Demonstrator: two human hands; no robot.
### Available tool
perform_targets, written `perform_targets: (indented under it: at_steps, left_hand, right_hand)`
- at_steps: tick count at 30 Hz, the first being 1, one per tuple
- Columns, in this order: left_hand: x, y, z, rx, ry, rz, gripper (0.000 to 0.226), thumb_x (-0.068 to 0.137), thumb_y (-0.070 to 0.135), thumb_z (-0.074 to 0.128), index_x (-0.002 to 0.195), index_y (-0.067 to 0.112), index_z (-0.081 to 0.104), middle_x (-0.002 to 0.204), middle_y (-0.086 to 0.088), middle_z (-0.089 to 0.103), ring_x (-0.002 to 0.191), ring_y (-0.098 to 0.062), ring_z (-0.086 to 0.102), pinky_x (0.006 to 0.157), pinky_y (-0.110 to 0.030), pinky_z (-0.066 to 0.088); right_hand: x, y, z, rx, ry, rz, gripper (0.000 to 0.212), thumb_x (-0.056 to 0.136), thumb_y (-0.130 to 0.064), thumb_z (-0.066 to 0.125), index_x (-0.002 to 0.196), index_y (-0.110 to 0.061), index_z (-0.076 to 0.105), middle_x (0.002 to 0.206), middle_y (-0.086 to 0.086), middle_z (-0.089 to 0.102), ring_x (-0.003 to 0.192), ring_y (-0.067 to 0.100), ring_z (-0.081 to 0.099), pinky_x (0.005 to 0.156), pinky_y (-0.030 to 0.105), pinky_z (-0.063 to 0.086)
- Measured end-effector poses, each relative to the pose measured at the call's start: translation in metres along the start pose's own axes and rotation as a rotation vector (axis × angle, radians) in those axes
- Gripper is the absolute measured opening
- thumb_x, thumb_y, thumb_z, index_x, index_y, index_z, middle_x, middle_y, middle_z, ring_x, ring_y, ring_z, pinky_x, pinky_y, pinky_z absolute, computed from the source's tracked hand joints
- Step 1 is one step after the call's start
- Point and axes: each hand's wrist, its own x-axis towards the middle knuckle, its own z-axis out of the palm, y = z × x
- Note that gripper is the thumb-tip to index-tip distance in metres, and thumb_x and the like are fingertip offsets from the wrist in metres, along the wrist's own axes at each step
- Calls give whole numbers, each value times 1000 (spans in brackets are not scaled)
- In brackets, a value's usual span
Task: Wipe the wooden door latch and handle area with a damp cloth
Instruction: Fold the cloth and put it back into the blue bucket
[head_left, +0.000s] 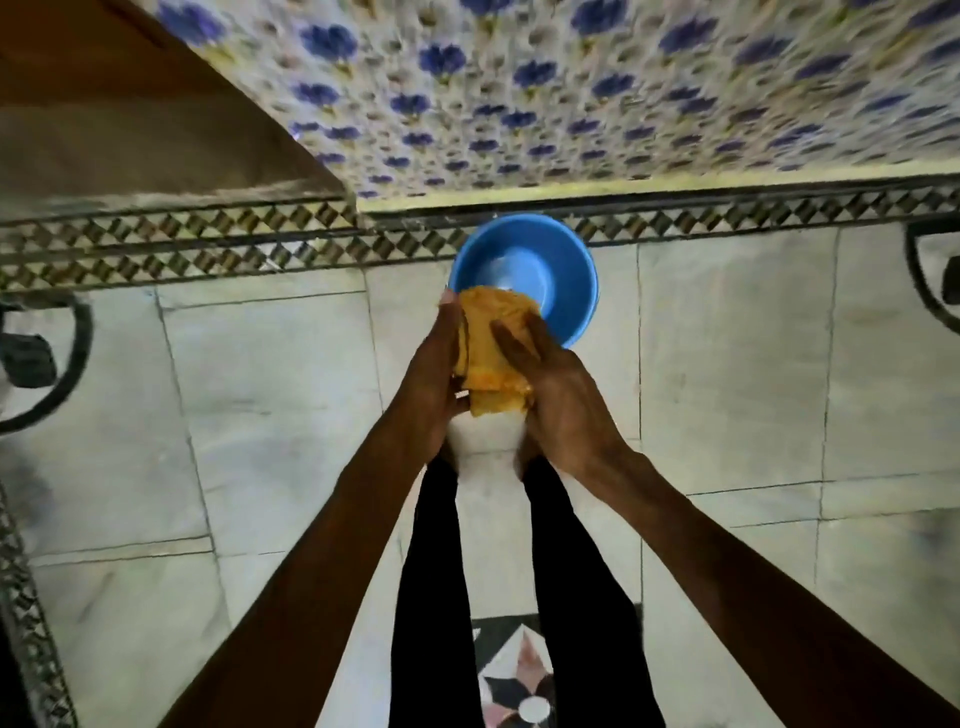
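Note:
A folded yellow-orange cloth is held between both hands above the floor. My left hand presses its left side, with the fingers pointing away from me. My right hand lies over its right side, fingers spread across the fabric. Just beyond the cloth a blue plastic bowl stands on the floor by the wall. A brown wooden door fills the upper left; its latch and handle are out of view.
A wall of white tiles with blue flowers rises ahead. The marble floor has a patterned border. Dark curved objects sit at the left edge and right edge. My legs in black trousers stand below.

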Motion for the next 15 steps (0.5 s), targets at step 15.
perform_targets:
  at_steps: [15]
  left_hand:
    - [224, -32, -43, 742, 467, 582, 42, 85, 41, 56, 103, 6, 69, 93, -7, 66, 85, -14, 64, 76, -31, 49]
  right_hand:
    - [178, 156, 84, 1144, 54, 747, 38, 89, -17, 68, 125, -10, 62, 122, 13, 68, 109, 29, 67, 91, 44, 55]
